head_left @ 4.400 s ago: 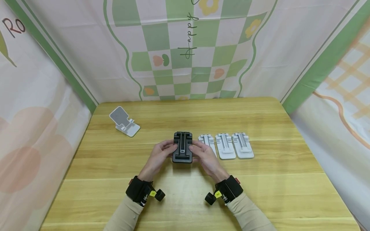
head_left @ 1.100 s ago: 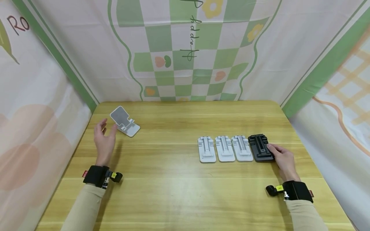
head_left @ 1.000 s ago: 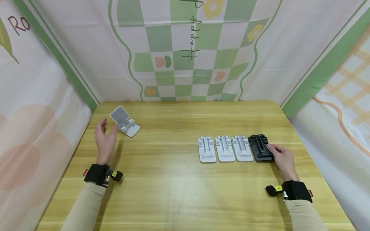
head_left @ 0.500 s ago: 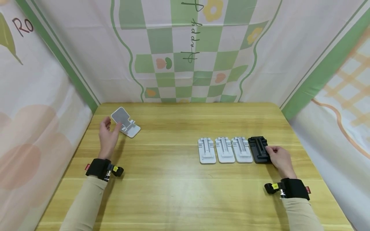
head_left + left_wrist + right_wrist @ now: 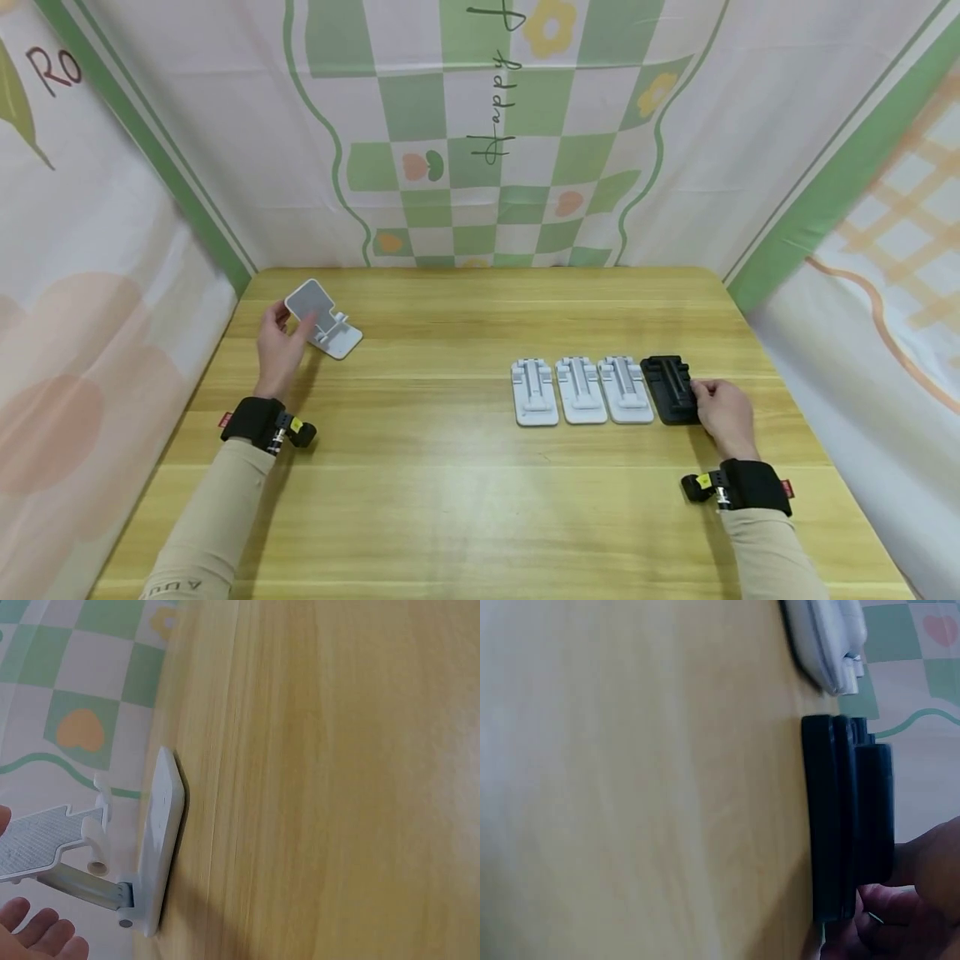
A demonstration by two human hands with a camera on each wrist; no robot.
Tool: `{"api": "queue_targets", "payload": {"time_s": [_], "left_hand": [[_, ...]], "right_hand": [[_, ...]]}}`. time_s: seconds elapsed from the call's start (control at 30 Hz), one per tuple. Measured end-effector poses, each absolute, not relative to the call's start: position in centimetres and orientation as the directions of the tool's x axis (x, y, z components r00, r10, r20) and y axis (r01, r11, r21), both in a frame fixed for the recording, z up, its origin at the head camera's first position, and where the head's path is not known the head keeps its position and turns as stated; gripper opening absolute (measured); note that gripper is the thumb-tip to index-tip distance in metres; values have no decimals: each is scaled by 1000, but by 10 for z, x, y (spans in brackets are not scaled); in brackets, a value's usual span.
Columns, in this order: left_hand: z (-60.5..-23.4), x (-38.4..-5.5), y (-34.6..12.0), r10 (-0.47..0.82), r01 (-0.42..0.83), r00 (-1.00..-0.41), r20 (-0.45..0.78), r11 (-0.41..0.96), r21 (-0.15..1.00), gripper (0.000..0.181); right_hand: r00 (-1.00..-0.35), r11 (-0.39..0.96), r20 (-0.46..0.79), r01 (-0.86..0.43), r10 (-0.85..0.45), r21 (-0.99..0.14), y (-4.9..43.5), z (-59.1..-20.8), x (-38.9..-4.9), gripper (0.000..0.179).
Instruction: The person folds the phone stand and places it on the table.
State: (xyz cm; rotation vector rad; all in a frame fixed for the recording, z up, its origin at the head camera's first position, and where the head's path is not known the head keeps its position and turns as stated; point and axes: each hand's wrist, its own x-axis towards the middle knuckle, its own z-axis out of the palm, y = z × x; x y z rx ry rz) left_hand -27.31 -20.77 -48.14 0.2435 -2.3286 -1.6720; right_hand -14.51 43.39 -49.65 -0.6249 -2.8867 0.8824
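Observation:
An unfolded white phone stand [image 5: 342, 340] with a grey pad stands at the table's back left. My left hand [image 5: 280, 354] is around its tilted upper plate, thumb in front and fingers behind. In the left wrist view, a gap shows between the loosely bent fingers [image 5: 49, 930] and the plate [image 5: 34, 844]. At the right end of a row lies a folded black phone stand [image 5: 670, 387], flat on the table. My right hand [image 5: 726, 412] pinches its right edge. The right wrist view shows the thumb against the raised part of the black stand [image 5: 829, 817].
Three folded white phone stands [image 5: 536, 392] lie side by side, left of the black one. The wooden table [image 5: 450, 500] reaches back to a patterned cloth [image 5: 525, 158], with more cloth hanging on both sides.
The black stand, earlier held mid-table in both hands, now lies at the row's right end, recently nudged slightly left and straightened. My left hand has moved in around the unfolded stand's plate.

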Motion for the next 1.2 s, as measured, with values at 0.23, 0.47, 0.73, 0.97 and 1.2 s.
{"api": "queue_targets", "payload": {"time_s": [0.23, 0.47, 0.73, 0.97, 1.2], "left_hand": [[-485, -280, -206, -304, 18, -946, 112, 295, 955, 68], [-488, -282, -206, -287, 6, -953, 93, 290, 957, 67], [-489, -285, -206, -295, 0, -951, 98, 314, 949, 60], [-487, -287, -206, -299, -20, -951, 82, 322, 947, 65], [-490, -289, -206, -276, -5, -958, 79, 292, 956, 64]], "right_hand": [[-908, 760, -37, 370, 417, -534, 436, -501, -146, 43], [-909, 754, -27, 362, 417, -548, 436, -502, -144, 42], [-889, 712, -46, 396, 456, -580, 436, -503, -142, 43], [-859, 647, -58, 426, 508, -633, 433, -499, -141, 49], [-839, 614, -40, 428, 543, -663, 432, -498, -139, 51]]}}
